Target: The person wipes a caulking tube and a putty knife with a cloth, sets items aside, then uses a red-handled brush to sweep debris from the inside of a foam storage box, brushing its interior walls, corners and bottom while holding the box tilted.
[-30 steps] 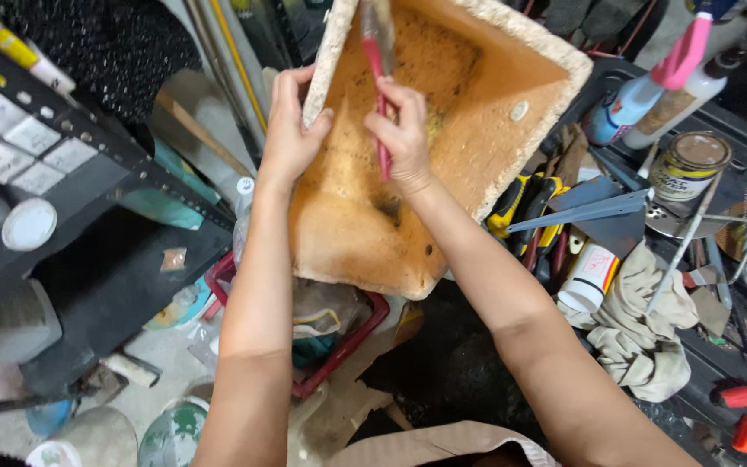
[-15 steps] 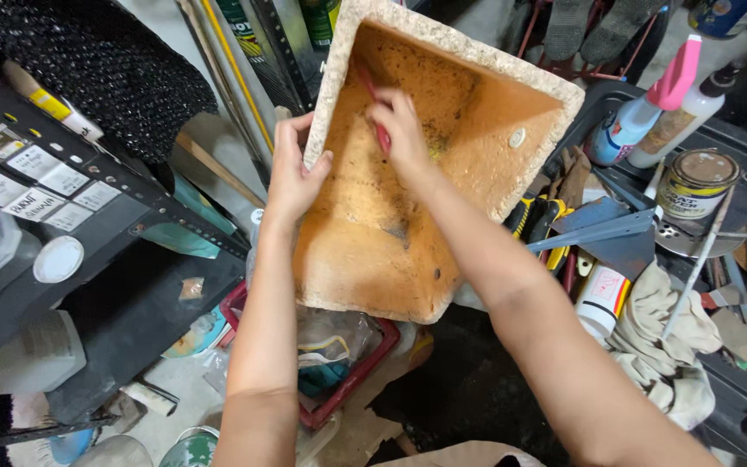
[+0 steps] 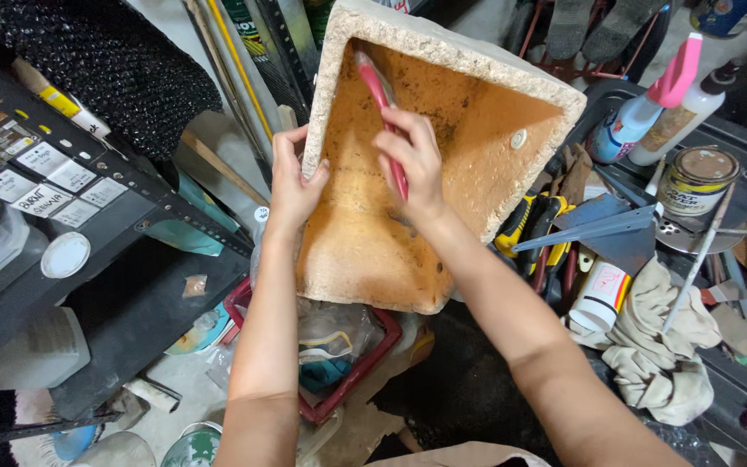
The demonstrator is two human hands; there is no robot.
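A rectangular foam box (image 3: 365,251) with a rough pale rim and an orange-stained inside is tilted up before me. My left hand (image 3: 291,177) grips its left rim. My right hand (image 3: 412,156) reaches inside the box, shut on a red-handled brush (image 3: 379,86) whose head lies near the box's upper left inner corner. A small round white plug (image 3: 518,138) sits in the box's right wall.
A red basket (image 3: 339,355) of bags sits below the box. To the right lie a tin can (image 3: 695,180), spray bottles (image 3: 641,108), a white tube (image 3: 600,298), rags (image 3: 659,346) and hand tools (image 3: 533,233). A black metal shelf (image 3: 88,199) with labels stands at the left.
My right hand has drawn back toward me inside the box, so the red brush handle shows more, with the brush head now near the upper left corner. The left hand keeps its grip.
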